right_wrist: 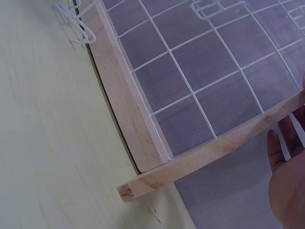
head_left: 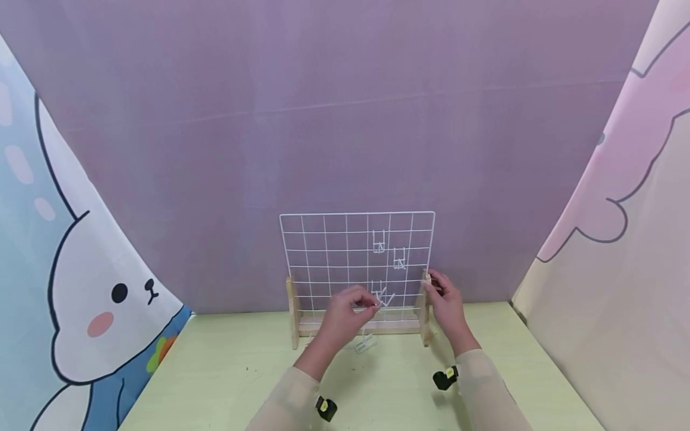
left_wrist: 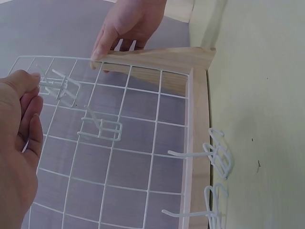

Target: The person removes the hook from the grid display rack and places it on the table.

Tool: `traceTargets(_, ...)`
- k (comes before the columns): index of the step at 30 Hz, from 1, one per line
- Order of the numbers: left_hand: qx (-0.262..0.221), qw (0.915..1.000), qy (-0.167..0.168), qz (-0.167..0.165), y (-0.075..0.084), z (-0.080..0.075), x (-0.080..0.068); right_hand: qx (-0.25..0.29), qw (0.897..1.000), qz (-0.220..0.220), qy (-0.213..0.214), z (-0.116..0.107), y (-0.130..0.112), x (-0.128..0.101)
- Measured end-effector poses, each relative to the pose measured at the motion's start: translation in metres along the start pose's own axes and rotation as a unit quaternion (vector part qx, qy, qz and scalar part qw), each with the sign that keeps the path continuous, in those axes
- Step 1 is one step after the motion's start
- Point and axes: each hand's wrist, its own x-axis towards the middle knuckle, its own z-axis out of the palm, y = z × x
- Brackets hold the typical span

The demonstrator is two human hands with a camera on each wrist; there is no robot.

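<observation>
A white wire grid panel (head_left: 334, 257) stands upright in a wooden stand (head_left: 293, 317) on the pale green table (head_left: 215, 371). My left hand (head_left: 372, 304) pinches a white wire hook (head_left: 384, 297) against the lower grid; in the left wrist view the left hand (left_wrist: 34, 82) holds this hook (left_wrist: 59, 86) at the wires. My right hand (head_left: 438, 288) grips the stand's right wooden post (head_left: 426, 311), seen up close as the post (right_wrist: 214, 152) with my fingers (right_wrist: 286, 181) behind it. Two more hooks (head_left: 379, 242) (head_left: 399, 259) hang higher on the grid.
Loose white hooks (head_left: 363, 345) lie on the table before the stand, also seen as the loose hooks (left_wrist: 217, 153) by the base. A purple backdrop (head_left: 345, 120) rises behind, and cartoon-printed curtains (head_left: 81, 287) close in both sides.
</observation>
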Motion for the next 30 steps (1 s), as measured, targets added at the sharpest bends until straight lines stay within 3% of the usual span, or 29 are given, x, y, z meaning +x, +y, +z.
traceTargets(15, 0.024, 0.9992, -0.031, -0.003, -0.009, 0.007, -0.004, 0.007, 1.000, -0.002, -0.002, 0.001, 0.000, 0.000)
traceTargets(21, 0.026, 0.9992, -0.031, -0.006, -0.011, 0.008, -0.007, 0.006, 1.000, 0.008, -0.002, 0.000, -0.001, 0.000)
traceTargets(25, 0.021, 0.9992, -0.031, 0.011, -0.014, 0.010, -0.008, 0.007, 1.000, -0.005, 0.000, 0.000, 0.002, 0.001)
traceTargets(30, 0.018, 0.9992, -0.035, 0.005, -0.019, 0.012, -0.009, 0.005, 1.000, -0.013, 0.000, 0.000, 0.003, 0.001)
